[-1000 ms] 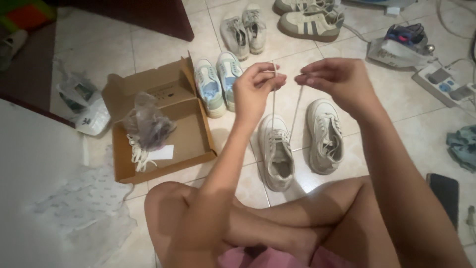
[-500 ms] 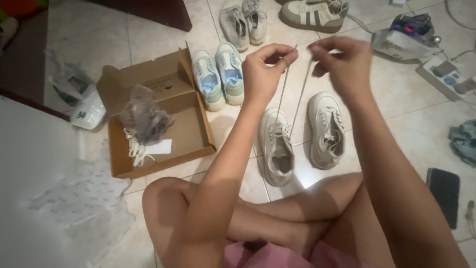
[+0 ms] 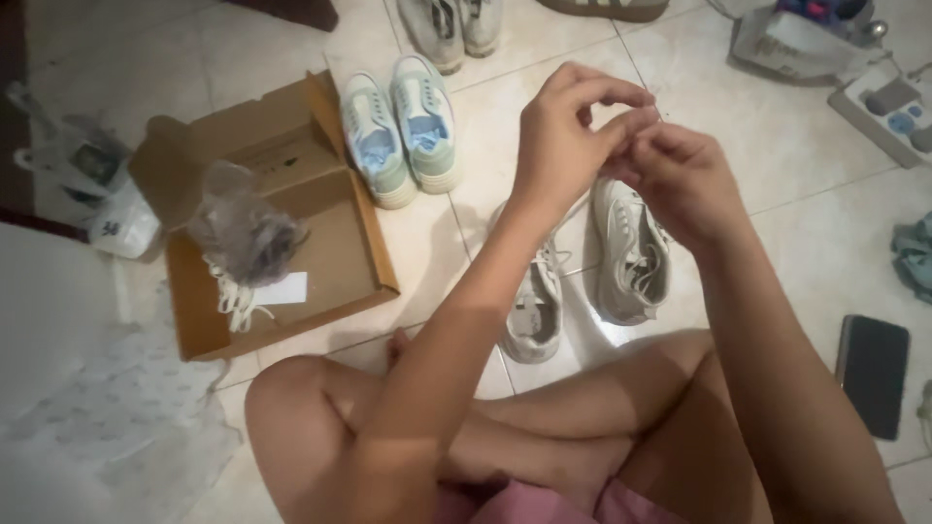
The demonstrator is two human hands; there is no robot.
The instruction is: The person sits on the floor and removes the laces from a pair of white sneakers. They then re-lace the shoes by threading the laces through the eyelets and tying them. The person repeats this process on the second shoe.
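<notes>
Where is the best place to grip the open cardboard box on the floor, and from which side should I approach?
Probably grip the cardboard box by its near right wall, coming from the person's side. That edge is bare and unobstructed, while the plastic bag and white laces fill the left part, and the pale blue sneakers stand close behind the raised flap.

1. The left hand and right hand meet fingertip to fingertip; whatever they pinch is too thin and blurred to make out.
2. The left forearm covers much of the nearer white sneaker; the right hand hides the toe of the other white sneaker.
3. The top edge cuts off the grey shoes and a tan sole.
4. The contents of the crumpled clear bag in the cardboard box are unclear.
5. The right edge cuts off a teal cloth.
</notes>
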